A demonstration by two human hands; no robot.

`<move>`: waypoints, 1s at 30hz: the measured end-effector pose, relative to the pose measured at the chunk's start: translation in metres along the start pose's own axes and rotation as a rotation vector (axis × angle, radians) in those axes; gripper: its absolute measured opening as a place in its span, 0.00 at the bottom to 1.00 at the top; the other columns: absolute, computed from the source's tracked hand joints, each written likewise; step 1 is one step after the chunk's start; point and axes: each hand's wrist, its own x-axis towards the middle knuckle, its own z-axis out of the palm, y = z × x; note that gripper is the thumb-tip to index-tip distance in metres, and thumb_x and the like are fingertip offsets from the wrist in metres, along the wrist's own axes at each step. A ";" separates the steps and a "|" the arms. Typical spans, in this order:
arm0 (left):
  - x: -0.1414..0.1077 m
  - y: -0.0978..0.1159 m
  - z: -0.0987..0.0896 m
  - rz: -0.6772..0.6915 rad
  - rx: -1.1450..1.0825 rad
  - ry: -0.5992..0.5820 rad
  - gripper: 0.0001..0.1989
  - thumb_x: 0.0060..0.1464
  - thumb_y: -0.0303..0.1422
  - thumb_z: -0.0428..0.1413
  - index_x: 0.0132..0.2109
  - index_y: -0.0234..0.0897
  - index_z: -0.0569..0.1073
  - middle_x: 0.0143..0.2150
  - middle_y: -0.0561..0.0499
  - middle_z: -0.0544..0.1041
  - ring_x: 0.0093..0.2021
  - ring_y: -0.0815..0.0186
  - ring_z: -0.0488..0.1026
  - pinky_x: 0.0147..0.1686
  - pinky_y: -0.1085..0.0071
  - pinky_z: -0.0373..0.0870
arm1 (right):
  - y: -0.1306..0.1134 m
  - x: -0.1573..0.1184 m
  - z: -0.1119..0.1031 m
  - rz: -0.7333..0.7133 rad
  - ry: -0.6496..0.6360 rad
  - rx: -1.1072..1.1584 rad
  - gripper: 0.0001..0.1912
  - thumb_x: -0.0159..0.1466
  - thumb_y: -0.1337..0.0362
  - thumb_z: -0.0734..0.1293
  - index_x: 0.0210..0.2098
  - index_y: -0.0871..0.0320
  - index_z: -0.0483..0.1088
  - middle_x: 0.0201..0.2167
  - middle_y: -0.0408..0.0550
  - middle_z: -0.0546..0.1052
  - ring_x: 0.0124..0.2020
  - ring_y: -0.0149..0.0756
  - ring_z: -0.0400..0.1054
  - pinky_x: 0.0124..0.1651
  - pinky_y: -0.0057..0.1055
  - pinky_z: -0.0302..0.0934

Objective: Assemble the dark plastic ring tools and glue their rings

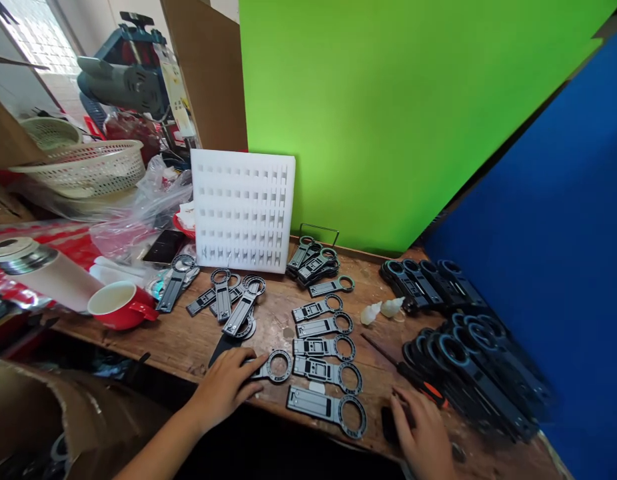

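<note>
My left hand is closed on a grey ring-ended part near the table's front edge, its ring pointing right. Right of it, several similar grey parts lie in a column, rings to the right. My right hand rests at the front right with fingers curled, beside a small black object; what it holds, if anything, is hidden. A screwdriver with an orange and black handle lies just beyond it. More grey parts overlap in a loose group behind my left hand.
Black ringed parts are piled at the right. A white slotted foam block stands at the back. Two small translucent bottles lie mid-table. At the left are a red mug, a flask and baskets. Green and blue panels enclose the back.
</note>
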 end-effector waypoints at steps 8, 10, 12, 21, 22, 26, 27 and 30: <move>0.007 -0.007 -0.002 0.090 0.001 0.037 0.21 0.58 0.41 0.50 0.58 0.47 0.66 0.51 0.47 0.75 0.51 0.59 0.70 0.51 0.58 0.65 | 0.049 -0.011 0.000 0.230 0.014 -0.128 0.28 0.62 0.44 0.54 0.41 0.62 0.71 0.39 0.59 0.77 0.40 0.48 0.71 0.43 0.43 0.64; 0.008 -0.007 -0.002 0.092 0.007 0.076 0.22 0.56 0.41 0.51 0.57 0.46 0.67 0.51 0.46 0.75 0.50 0.58 0.70 0.50 0.58 0.67 | 0.046 -0.011 0.002 0.233 -0.004 -0.127 0.26 0.62 0.47 0.55 0.43 0.62 0.71 0.40 0.58 0.77 0.41 0.46 0.71 0.44 0.42 0.64; 0.007 -0.006 0.000 0.089 0.011 0.106 0.23 0.54 0.42 0.53 0.57 0.44 0.67 0.50 0.45 0.75 0.49 0.57 0.71 0.49 0.58 0.68 | 0.043 -0.010 0.003 0.238 -0.012 -0.134 0.26 0.63 0.48 0.54 0.43 0.62 0.71 0.40 0.58 0.77 0.41 0.46 0.71 0.45 0.42 0.64; 0.005 -0.005 0.001 0.203 0.073 0.086 0.20 0.57 0.38 0.50 0.56 0.45 0.67 0.47 0.46 0.76 0.46 0.60 0.72 0.46 0.62 0.69 | 0.035 -0.005 0.000 0.197 -0.066 -0.212 0.23 0.65 0.53 0.52 0.43 0.61 0.70 0.41 0.56 0.76 0.43 0.44 0.71 0.49 0.42 0.63; 0.006 -0.005 0.000 0.198 0.078 0.081 0.20 0.57 0.38 0.50 0.56 0.45 0.67 0.47 0.47 0.76 0.46 0.60 0.72 0.46 0.62 0.69 | 0.035 -0.005 0.000 0.196 -0.072 -0.216 0.23 0.65 0.53 0.52 0.44 0.61 0.70 0.41 0.56 0.76 0.43 0.44 0.71 0.49 0.42 0.63; 0.006 -0.003 -0.001 0.187 0.083 0.077 0.20 0.56 0.39 0.51 0.55 0.45 0.68 0.47 0.48 0.76 0.46 0.60 0.72 0.46 0.62 0.69 | 0.036 -0.006 0.001 0.192 -0.081 -0.220 0.22 0.65 0.54 0.53 0.45 0.62 0.69 0.43 0.56 0.76 0.44 0.44 0.70 0.50 0.43 0.62; 0.006 -0.003 -0.001 0.184 0.084 0.079 0.19 0.56 0.39 0.51 0.55 0.45 0.68 0.47 0.48 0.76 0.46 0.60 0.72 0.46 0.62 0.69 | 0.037 -0.006 0.001 0.193 -0.080 -0.217 0.23 0.65 0.53 0.53 0.45 0.62 0.69 0.42 0.56 0.76 0.44 0.45 0.71 0.50 0.43 0.63; 0.006 -0.003 0.001 0.162 0.092 0.089 0.20 0.56 0.40 0.51 0.55 0.44 0.68 0.47 0.47 0.76 0.46 0.60 0.72 0.47 0.63 0.69 | 0.039 -0.007 0.003 0.199 -0.071 -0.210 0.23 0.65 0.53 0.53 0.43 0.62 0.70 0.42 0.56 0.77 0.43 0.45 0.71 0.49 0.43 0.63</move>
